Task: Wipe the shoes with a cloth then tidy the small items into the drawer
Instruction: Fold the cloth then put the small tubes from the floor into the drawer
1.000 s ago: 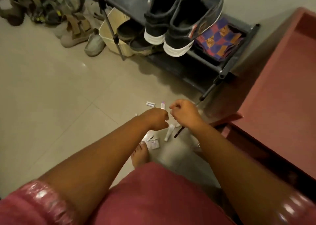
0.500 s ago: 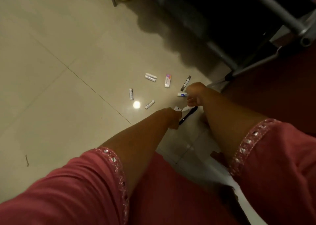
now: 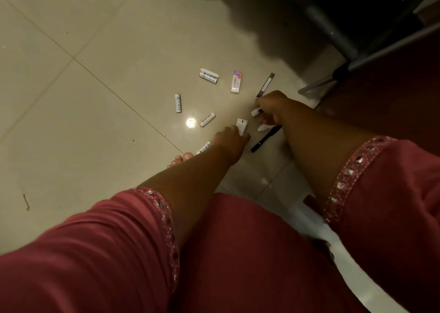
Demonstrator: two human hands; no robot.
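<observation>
Small items lie scattered on the tiled floor (image 3: 71, 122). My left hand (image 3: 229, 139) is low over the floor and pinches a small white packet (image 3: 242, 125). My right hand (image 3: 270, 109) grips a small white tube with a blue cap (image 3: 256, 112). Under my right hand lie a black pen (image 3: 265, 139) and another white piece (image 3: 263, 128). Farther out lie several white batteries (image 3: 178, 103), a pair of them (image 3: 209, 76) side by side, a white eraser (image 3: 236, 82) and a thin dark strip (image 3: 266, 84). No shoes, cloth or drawer are in view.
The dark metal legs of the shoe rack (image 3: 333, 34) stand at the top right, with a reddish surface (image 3: 392, 93) beside them. My bare toes (image 3: 181, 159) rest on the floor by a battery (image 3: 203, 148). A bright light reflection (image 3: 191, 123) shows on the tile.
My head has tilted down and closer to the floor; the shoes and rack shelves have left the view. My left hand has come to hold the white packet, my right the blue-capped tube.
</observation>
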